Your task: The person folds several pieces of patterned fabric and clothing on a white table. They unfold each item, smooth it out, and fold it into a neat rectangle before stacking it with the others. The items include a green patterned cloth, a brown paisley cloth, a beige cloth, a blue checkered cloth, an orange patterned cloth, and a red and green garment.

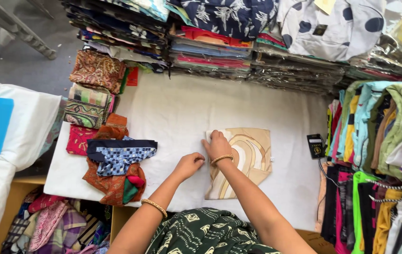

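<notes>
The right hand (218,146) is covering the left edge of the folded beige cloth with curved brown stripes (250,160). The small black device (315,146) is showing markings too small to tell. The picture's bottom edge is cutting off both forearms.

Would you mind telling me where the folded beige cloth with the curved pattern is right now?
In the head view, the beige cloth lies on the white table, right of centre, under the right hand, with the left hand just beside it.
</notes>
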